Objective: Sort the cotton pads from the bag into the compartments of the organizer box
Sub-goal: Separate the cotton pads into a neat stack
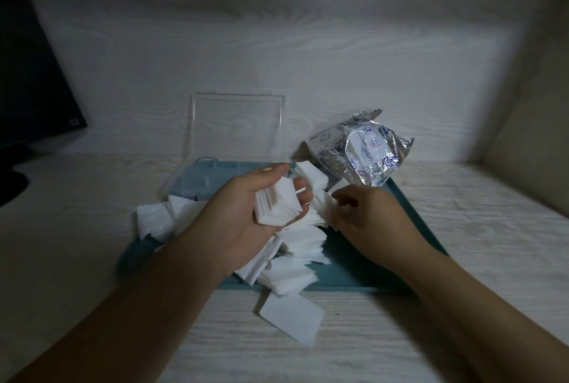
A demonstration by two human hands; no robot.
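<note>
My left hand holds a thick stack of white square cotton pads, palm up, over the teal tray. My right hand is just to its right with fingers curled at the edge of a loose heap of pads on the tray; whether it pinches one is unclear. The organizer box, teal with clear dividers, stands at the tray's far left with its clear lid upright. The crumpled silver bag lies at the tray's far right.
A single pad lies on the pale wooden table in front of the tray. More pads spill over the tray's left edge. A dark monitor stands at the far left. A white wall runs behind.
</note>
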